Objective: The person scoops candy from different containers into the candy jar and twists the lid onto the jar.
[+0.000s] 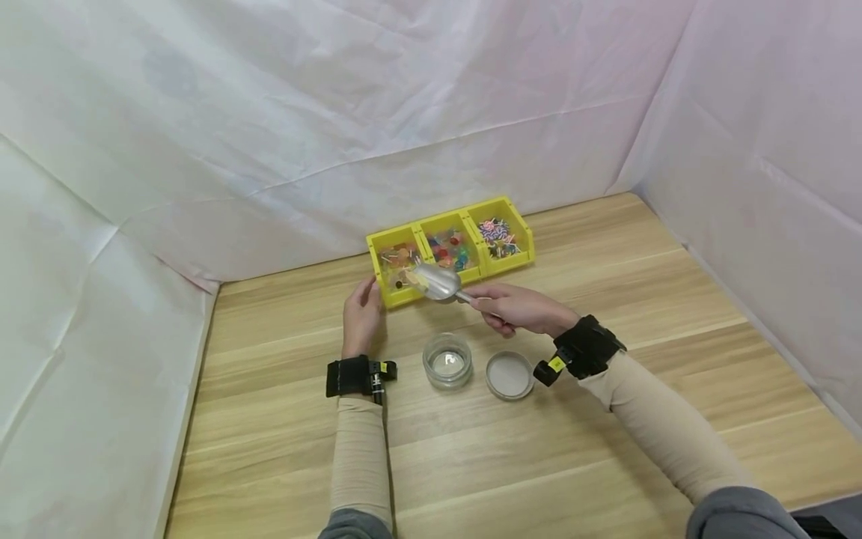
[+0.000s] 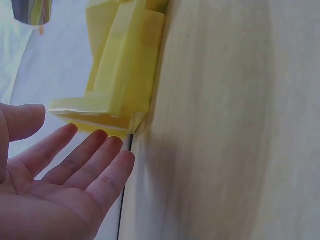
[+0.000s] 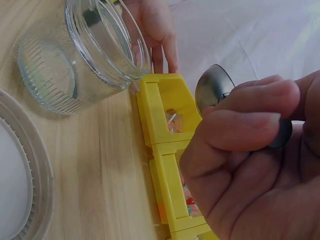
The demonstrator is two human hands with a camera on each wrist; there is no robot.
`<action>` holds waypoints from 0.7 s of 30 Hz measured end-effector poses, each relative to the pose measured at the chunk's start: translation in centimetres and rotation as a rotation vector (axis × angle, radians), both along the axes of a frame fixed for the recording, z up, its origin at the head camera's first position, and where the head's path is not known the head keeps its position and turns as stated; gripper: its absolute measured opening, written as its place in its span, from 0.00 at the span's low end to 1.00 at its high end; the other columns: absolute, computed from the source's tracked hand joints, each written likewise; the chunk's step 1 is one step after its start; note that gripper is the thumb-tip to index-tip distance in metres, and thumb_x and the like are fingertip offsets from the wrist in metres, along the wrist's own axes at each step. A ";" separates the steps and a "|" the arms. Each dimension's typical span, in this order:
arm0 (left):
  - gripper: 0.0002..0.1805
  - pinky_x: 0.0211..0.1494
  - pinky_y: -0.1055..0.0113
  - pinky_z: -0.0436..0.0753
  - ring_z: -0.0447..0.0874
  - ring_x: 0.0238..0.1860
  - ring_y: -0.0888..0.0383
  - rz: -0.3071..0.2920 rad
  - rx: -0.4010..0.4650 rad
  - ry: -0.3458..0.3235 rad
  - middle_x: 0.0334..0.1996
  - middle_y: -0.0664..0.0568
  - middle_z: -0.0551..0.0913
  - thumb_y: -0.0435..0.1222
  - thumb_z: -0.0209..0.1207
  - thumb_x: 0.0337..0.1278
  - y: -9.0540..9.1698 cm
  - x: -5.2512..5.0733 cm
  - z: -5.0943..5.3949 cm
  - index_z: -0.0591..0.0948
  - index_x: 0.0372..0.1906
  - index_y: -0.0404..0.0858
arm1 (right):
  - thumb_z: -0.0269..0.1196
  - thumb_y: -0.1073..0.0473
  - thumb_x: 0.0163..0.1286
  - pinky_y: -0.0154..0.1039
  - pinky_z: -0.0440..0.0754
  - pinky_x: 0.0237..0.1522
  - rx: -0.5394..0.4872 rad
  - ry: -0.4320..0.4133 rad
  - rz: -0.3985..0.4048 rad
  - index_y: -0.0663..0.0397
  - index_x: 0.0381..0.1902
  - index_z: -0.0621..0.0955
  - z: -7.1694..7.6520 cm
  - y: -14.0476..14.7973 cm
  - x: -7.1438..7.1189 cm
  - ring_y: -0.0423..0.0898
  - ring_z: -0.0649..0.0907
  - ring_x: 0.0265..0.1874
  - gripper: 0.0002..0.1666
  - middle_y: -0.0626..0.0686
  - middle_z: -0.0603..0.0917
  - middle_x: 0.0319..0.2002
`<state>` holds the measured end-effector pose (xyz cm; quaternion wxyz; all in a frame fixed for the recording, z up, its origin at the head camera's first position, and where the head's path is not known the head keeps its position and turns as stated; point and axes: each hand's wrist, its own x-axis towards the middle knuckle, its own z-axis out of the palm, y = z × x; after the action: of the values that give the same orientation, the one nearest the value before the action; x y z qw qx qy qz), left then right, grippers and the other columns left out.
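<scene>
My right hand (image 1: 521, 307) grips the handle of a metal scoop (image 1: 439, 282). The scoop's bowl is over the front of the left compartment of a yellow three-part bin (image 1: 431, 288), with pale yellow-orange candy at its lip. Beside the bin's left end is my left hand (image 2: 65, 185), its fingers extended and nearly straight. Whether they touch the bin I cannot tell. Wrapped lollipops (image 1: 400, 256) lie in the left compartment. In the right wrist view, curled fingers hide most of the scoop's handle.
A glass jar (image 1: 447, 361) without its lid stands on the wooden table (image 1: 283, 434) between the forearms. To its right lies a round lid (image 1: 509, 376). More coloured candies fill the bin's middle and right compartments. White cloth (image 1: 323, 97) hangs behind and at both sides.
</scene>
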<state>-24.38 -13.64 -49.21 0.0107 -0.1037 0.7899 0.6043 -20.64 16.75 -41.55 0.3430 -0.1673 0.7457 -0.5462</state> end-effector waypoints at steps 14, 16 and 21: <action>0.23 0.69 0.54 0.73 0.71 0.67 0.52 -0.048 -0.016 0.034 0.67 0.50 0.74 0.43 0.51 0.75 -0.7 1.5 1.2 0.72 0.70 0.44 | 0.44 0.52 0.82 0.32 0.64 0.19 0.003 -0.014 0.018 0.52 0.73 0.65 1.1 1.5 1.3 0.42 0.66 0.16 0.26 0.48 0.66 0.21; 0.22 0.69 0.55 0.74 0.71 0.67 0.52 -0.051 -0.029 0.023 0.67 0.51 0.74 0.42 0.52 0.74 -0.8 1.7 1.3 0.73 0.69 0.44 | 0.44 0.52 0.82 0.32 0.65 0.19 -0.003 -0.017 0.029 0.53 0.72 0.66 1.2 1.6 1.5 0.42 0.66 0.16 0.25 0.48 0.66 0.21; 0.22 0.69 0.56 0.73 0.71 0.67 0.53 -0.072 -0.059 0.009 0.66 0.52 0.75 0.41 0.53 0.73 -1.4 2.5 1.4 0.73 0.68 0.44 | 0.45 0.52 0.82 0.32 0.66 0.20 -0.011 -0.026 0.032 0.52 0.71 0.66 1.3 1.7 2.1 0.42 0.67 0.16 0.25 0.49 0.66 0.21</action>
<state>-21.87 -15.00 -47.78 0.0260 -0.0727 0.8106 0.5805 -18.55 18.46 -40.29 0.3602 -0.1739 0.7353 -0.5471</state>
